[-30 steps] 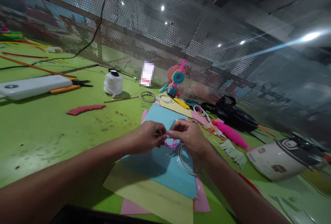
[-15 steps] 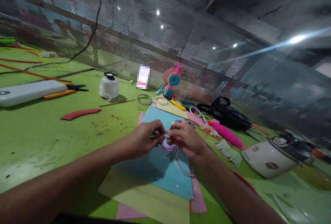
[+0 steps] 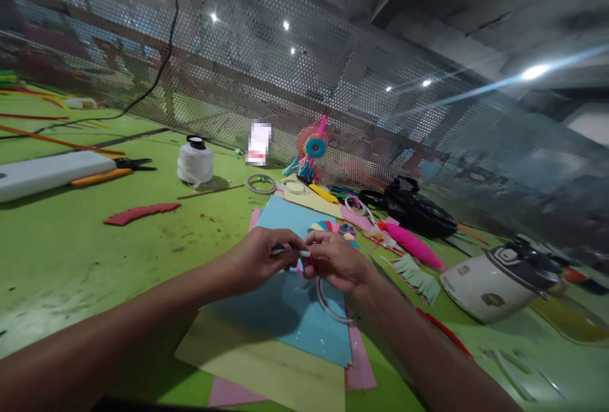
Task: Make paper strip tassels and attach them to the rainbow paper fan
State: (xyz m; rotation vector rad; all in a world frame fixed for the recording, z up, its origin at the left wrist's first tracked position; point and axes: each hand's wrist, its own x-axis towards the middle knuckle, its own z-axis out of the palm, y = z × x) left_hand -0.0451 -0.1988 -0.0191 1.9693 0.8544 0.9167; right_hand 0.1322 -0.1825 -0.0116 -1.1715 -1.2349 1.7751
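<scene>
Over a sheet of light-blue paper (image 3: 304, 329), my left hand (image 3: 257, 258) and my right hand (image 3: 337, 261) meet with pinched fingertips. Between them is a small pale-blue piece (image 3: 305, 253), perhaps rolled paper; the fingers cover most of it. A thin stick-like item (image 3: 278, 249) pokes out from my left fingers, its kind unclear. Partly hidden below the fingertips is a bit of pink cord (image 3: 299, 267). A pale ring (image 3: 328, 310) lies under my right wrist. Just beyond my right hand are multicoloured paper pieces (image 3: 323, 226).
Scissors with red handles (image 3: 445, 332) lie by my right forearm. A bright pink yarn bundle (image 3: 413, 245), a fringed pale-green paper (image 3: 417, 277) and a white pot-like container (image 3: 490, 285) stand rightward. White thread spool (image 3: 195, 163), red paper strip (image 3: 143, 212) and pliers (image 3: 109, 174) are leftward.
My hands have drawn slightly closer round the pale-blue piece, and less pink cord shows beneath them. The view has shifted a little; more of the scissors and multicoloured paper shows.
</scene>
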